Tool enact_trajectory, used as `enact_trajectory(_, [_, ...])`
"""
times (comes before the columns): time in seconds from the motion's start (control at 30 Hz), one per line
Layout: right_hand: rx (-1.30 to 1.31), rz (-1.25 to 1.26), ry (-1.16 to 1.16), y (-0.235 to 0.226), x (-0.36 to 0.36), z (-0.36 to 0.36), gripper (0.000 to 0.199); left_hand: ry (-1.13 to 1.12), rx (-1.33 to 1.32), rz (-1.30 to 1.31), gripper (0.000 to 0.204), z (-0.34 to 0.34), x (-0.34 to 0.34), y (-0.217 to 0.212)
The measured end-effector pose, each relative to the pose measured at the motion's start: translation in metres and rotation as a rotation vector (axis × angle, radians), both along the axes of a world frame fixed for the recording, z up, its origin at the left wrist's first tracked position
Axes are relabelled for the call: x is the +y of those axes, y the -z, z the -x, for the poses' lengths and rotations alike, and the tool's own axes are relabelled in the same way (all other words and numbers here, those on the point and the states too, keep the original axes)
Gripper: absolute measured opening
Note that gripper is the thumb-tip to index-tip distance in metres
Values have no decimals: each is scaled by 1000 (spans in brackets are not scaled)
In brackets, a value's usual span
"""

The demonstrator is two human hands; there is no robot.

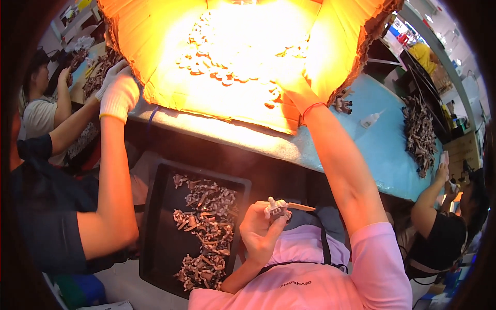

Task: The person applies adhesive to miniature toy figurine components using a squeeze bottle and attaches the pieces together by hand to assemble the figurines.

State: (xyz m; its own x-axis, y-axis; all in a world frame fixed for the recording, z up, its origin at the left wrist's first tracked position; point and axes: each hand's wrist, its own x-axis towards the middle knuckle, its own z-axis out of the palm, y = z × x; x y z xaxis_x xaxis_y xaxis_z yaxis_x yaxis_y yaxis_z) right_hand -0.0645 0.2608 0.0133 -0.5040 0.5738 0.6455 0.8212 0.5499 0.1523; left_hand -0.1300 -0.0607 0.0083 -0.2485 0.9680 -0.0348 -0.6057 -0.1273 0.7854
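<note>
My left hand (258, 233) is closed around a small figurine part (278, 208), whitish on top and brown below, in front of my chest. A thin tan stick (302, 206) juts out to the right beside the part. My right hand (293, 82) reaches into a brightly lit cardboard box (338, 62); glare washes out its fingers. Small rounded pieces (212, 67) lie on the box floor, some close to that hand. To the left of my left hand is a black tray (164, 232) holding many brown figurine parts (206, 232), with tan sticks among them.
At left, a co-worker's gloved hand (120, 95) touches the box's side. The blue-covered table (382, 150) carries a pile of brown parts (419, 132) and a small white bottle (370, 121). Another person (439, 227) is at right, and one more (44, 98) sits far left.
</note>
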Motion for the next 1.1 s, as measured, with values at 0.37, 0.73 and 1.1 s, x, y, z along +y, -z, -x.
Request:
enact_trajectory(0.37, [-32,45,21,-5,0,3,8,-43,26,-4,20,11,-4,5])
enact_trajectory(0.73, [292,277,-187,-61,-62,3,7,-116,23,16,19,7,6,0])
enact_trajectory(1.1, [1318,1207,-277,-44,-183,-145,13,-29,142,4,16,-32,31,-14])
